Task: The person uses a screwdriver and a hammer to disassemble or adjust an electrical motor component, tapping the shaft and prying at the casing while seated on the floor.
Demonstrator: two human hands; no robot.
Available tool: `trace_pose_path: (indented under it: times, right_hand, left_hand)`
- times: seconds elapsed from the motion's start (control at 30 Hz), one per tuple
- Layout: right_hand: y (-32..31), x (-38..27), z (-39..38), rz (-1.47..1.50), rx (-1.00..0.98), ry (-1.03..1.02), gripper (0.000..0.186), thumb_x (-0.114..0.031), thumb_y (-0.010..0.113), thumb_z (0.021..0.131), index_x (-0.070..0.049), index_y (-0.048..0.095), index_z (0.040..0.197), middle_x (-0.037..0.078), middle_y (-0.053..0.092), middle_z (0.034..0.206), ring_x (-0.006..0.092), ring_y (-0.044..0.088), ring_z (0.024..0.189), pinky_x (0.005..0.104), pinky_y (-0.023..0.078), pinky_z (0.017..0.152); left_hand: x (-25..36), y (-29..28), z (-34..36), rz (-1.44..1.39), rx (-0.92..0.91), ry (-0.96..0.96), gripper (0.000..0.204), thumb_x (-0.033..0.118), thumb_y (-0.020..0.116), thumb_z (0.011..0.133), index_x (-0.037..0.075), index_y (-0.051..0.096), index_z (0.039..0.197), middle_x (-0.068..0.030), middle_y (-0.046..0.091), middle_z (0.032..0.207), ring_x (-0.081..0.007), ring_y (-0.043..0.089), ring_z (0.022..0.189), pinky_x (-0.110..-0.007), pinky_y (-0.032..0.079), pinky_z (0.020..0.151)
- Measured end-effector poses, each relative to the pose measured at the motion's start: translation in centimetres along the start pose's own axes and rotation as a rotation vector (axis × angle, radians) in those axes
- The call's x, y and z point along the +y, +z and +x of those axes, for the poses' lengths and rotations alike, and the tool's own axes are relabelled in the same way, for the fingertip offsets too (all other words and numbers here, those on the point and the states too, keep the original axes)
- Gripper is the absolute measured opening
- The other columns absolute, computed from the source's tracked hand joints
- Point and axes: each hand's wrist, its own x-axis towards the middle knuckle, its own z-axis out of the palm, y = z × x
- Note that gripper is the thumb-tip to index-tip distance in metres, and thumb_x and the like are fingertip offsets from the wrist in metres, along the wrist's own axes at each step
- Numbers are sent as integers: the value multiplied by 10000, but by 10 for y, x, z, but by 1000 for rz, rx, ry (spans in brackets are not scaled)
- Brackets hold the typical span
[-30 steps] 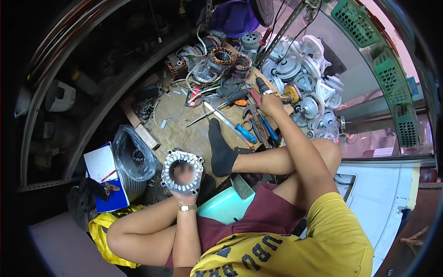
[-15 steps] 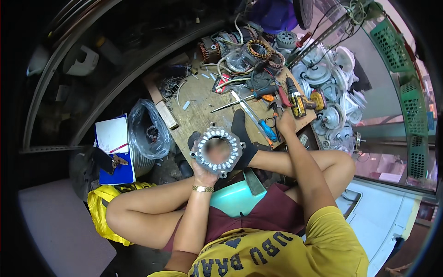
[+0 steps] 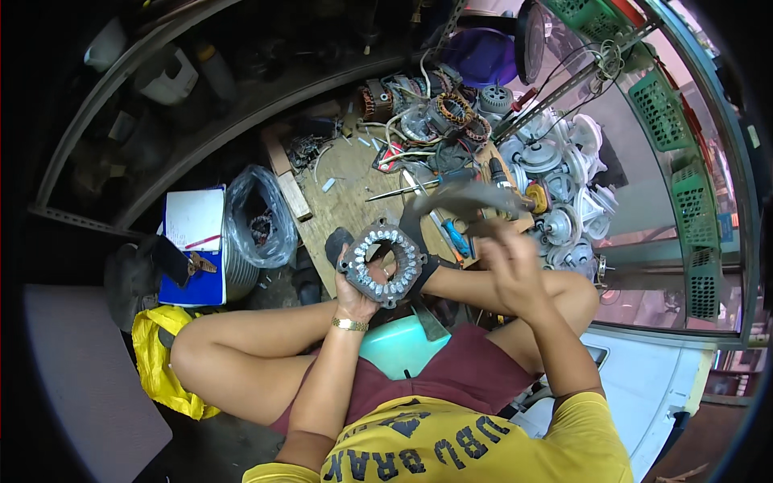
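My left hand (image 3: pixel 357 294) grips a grey motor stator (image 3: pixel 349 268) from below and the left side. The stator is a thick metal ring with a toothed inner edge, pale pieces in its slots and lugs round the rim. It is tilted so its open face shows, above a turquoise plastic scoop or dustpan (image 3: pixel 396 351) in my lap. My right hand (image 3: pixel 515 272) is raised to the right of the stator, fingers curled. A dark tool (image 3: pixel 475 199), smeared by motion, extends from it; its kind cannot be made out. Beneath lies a blue-handled tool (image 3: pixel 456 239).
A wooden board (image 3: pixel 342 193) carries a long screwdriver (image 3: pixel 403 194), a drill (image 3: pixel 499 173), and wound coils (image 3: pixel 455 108) among wires. White plastic parts (image 3: pixel 555 153) pile at right. At left stand a bag-lined bucket (image 3: pixel 259 217) and an open notebook (image 3: pixel 193 221). Green baskets (image 3: pixel 692 217) hang at far right.
My right hand has lifted from among the tools on the board and come nearer, a dark tool moving with it. The stator stays in my left hand and has tilted slightly. The view has shifted.
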Motion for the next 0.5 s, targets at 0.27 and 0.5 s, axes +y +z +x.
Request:
trace_pose_path:
  times: [0.27, 0.5]
  right_hand:
    - [45, 13, -13, -498, -38, -198, 230, -222, 580, 1007, -9, 580, 1095, 184, 633, 700, 333, 598, 565, 411, 453, 504]
    - [-24, -84, 10, 371, 433, -157, 209, -158, 451, 1069, -30, 615, 1050, -16, 475, 673, 74, 385, 525, 240, 310, 467]
  left_hand:
    - [2, 4, -6, -47, -28, -34, 604, 537, 513, 985, 82, 559, 1380, -163, 544, 1407, -411, 502, 1305, -616, 384, 1119]
    - [5, -13, -20, -24, 103, -44, 521, 489, 526, 984, 70, 635, 1273, -145, 625, 1315, -321, 562, 1247, -543, 417, 1094]
